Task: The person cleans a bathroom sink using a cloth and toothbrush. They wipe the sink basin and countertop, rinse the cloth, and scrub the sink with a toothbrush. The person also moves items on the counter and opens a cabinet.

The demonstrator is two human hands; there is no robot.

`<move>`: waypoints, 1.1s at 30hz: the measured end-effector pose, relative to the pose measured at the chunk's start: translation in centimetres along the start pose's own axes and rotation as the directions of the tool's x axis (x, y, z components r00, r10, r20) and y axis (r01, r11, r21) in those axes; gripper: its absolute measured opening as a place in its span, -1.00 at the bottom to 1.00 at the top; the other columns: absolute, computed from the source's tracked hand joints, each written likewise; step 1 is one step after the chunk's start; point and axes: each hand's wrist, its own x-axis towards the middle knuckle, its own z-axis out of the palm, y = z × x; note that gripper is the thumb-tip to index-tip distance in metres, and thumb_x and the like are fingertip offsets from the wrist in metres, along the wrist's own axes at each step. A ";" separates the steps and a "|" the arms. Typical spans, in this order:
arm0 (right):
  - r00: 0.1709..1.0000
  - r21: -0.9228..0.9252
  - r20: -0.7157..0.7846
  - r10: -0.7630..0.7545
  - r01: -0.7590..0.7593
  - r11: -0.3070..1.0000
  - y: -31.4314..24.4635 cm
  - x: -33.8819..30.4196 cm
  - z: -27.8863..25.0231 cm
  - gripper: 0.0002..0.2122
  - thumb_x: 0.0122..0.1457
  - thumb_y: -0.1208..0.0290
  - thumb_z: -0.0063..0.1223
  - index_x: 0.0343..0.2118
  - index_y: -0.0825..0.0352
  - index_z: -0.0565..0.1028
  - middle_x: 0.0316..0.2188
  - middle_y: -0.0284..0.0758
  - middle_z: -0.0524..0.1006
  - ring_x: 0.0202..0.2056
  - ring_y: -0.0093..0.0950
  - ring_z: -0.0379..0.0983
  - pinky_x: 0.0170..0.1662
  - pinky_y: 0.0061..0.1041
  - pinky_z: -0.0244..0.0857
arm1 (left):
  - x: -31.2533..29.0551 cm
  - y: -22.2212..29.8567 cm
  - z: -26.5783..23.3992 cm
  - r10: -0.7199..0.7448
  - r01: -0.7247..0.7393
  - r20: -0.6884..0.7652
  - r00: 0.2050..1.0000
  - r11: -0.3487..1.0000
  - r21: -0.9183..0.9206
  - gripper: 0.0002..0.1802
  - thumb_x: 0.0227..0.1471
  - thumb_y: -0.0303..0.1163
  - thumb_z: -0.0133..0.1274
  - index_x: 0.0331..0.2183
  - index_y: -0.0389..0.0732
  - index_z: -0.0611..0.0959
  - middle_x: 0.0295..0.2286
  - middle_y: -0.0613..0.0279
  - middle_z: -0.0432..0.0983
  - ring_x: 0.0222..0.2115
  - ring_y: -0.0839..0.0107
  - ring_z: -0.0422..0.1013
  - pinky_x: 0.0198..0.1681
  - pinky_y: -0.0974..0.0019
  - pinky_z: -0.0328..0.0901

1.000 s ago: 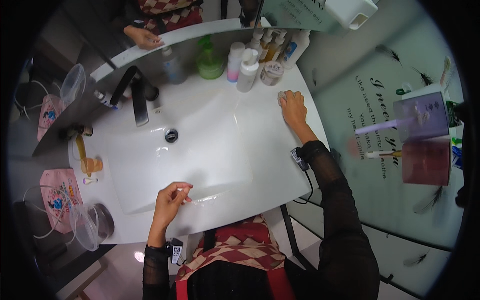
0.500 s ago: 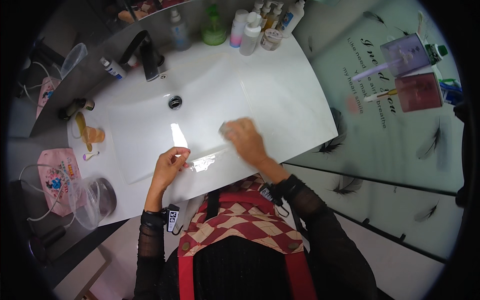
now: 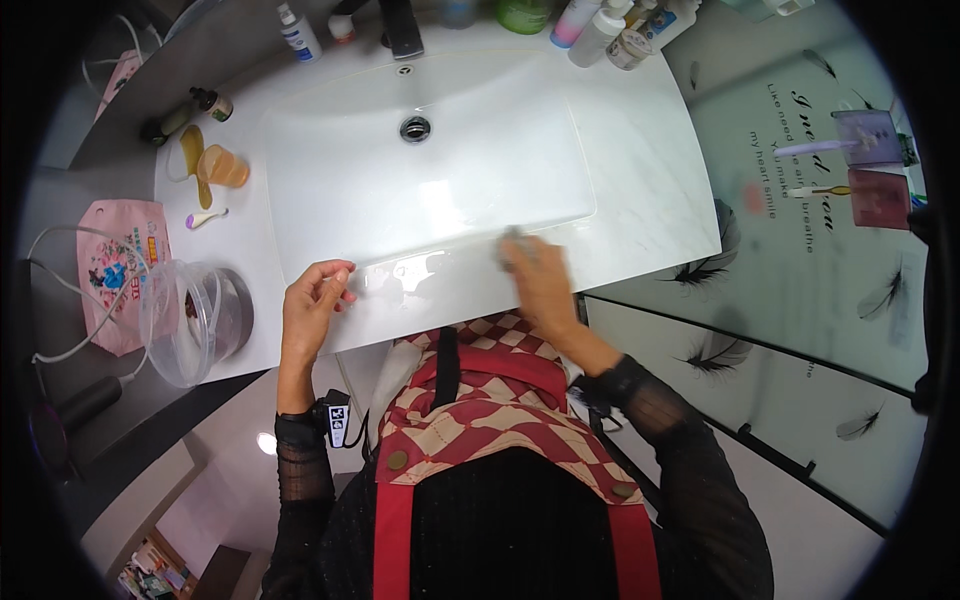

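A white washbasin [image 3: 470, 190] with a broad flat rim lies in front of me. My right hand [image 3: 541, 285] is over the basin's front rim, right of its middle. Its fingers close on a small grey pad [image 3: 513, 240], blurred by motion; whether it is a sponge or a scouring pad I cannot make out. Wet patches [image 3: 415, 272] shine on the rim between my hands. At the rim's front left is my left hand [image 3: 314, 302], fingers curled and thumb drawn in against them, with nothing showing in the grip.
A clear plastic tub [image 3: 180, 322] and a pink pouch [image 3: 122, 270] are at the left, beside a white cable. An orange cup [image 3: 222, 167] stands on the left rim. Bottles and a jar [image 3: 629, 49] line the back. A black tap [image 3: 401, 30] rises behind the drain [image 3: 415, 129].
My right hand has brought the grey pad out of the basin onto its front rim. The left hand stays near the front edge, still curled. The whole view has shifted.
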 end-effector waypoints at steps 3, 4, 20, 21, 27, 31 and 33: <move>0.970 0.151 0.045 -0.238 0.229 0.962 -6.4 4.7 3.5 -0.69 0.05 0.50 -0.12 -0.09 0.24 0.42 -0.16 -0.20 0.38 -0.17 -0.22 0.31 -0.14 -0.29 0.20 | -0.8 0.2 -0.7 0.035 -0.035 -0.025 0.999 0.999 0.011 -0.75 0.10 -0.28 0.03 -0.24 -0.24 0.59 -0.36 0.29 0.55 -0.51 0.60 0.41 -0.44 0.52 0.25; 0.961 0.191 0.029 -0.274 0.264 0.945 -7.7 6.7 4.4 -0.71 0.06 0.47 -0.13 -0.12 0.17 0.45 -0.20 -0.22 0.37 -0.21 -0.25 0.30 -0.19 -0.32 0.26 | -1.1 0.2 -0.8 0.054 -0.053 -0.037 0.998 0.998 0.029 -0.74 0.10 -0.28 0.03 -0.23 -0.24 0.59 -0.38 0.29 0.55 -0.51 0.61 0.41 -0.44 0.53 0.25; 0.820 0.556 0.042 -0.571 0.455 0.695 -20.5 6.7 7.3 -0.76 -0.09 0.54 -0.02 -0.30 0.17 0.45 -0.22 -0.30 0.39 -0.14 -0.26 0.30 -0.14 -0.34 0.26 | -7.8 -5.4 -4.5 -0.020 -0.049 -0.410 0.912 0.987 -0.155 -0.75 0.09 -0.33 0.05 -0.20 -0.25 0.57 -0.64 0.42 0.44 -0.58 0.66 0.38 -0.51 0.58 0.20; 0.772 0.505 0.017 -0.636 0.542 0.672 -20.6 6.5 7.9 -0.78 -0.08 0.52 -0.03 -0.31 0.15 0.45 -0.23 -0.31 0.39 -0.15 -0.28 0.31 -0.15 -0.34 0.24 | -7.9 -5.5 -4.5 -0.001 -0.075 -0.433 0.901 0.984 -0.159 -0.75 0.09 -0.34 0.06 -0.20 -0.25 0.57 -0.65 0.42 0.43 -0.58 0.67 0.38 -0.52 0.59 0.20; 0.907 0.073 0.193 -0.375 0.368 0.927 -9.7 11.2 6.3 -0.81 -0.03 0.48 0.02 -0.31 0.13 0.43 -0.33 -0.28 0.44 -0.31 -0.31 0.36 -0.25 -0.35 0.27 | -8.4 -6.4 -5.2 -0.058 0.019 -0.514 0.856 0.997 -0.081 -0.78 0.07 -0.36 0.07 -0.21 -0.23 0.58 -0.61 0.39 0.44 -0.57 0.67 0.38 -0.51 0.57 0.21; 0.931 0.687 0.263 0.253 -0.365 0.628 -3.0 15.1 2.1 -0.81 0.05 0.45 0.11 -0.29 0.31 0.37 -0.37 -0.35 0.44 -0.34 -0.57 0.37 -0.24 -0.58 0.27 | -6.3 -4.7 -4.1 0.029 -0.073 -0.329 0.944 0.990 -0.122 -0.76 0.05 -0.37 0.08 -0.21 -0.23 0.58 -0.43 0.34 0.50 -0.55 0.63 0.40 -0.47 0.56 0.26; 0.874 0.788 0.399 0.278 -0.482 0.383 -1.8 15.9 -0.5 -0.82 0.08 0.46 0.10 -0.29 0.29 0.36 -0.37 -0.39 0.45 -0.32 -0.60 0.37 -0.21 -0.58 0.27 | -3.9 -2.3 -2.8 0.139 -0.158 -0.225 0.964 0.985 -0.069 -0.74 0.03 -0.37 0.10 -0.21 -0.25 0.57 -0.34 0.31 0.52 -0.55 0.60 0.41 -0.45 0.55 0.29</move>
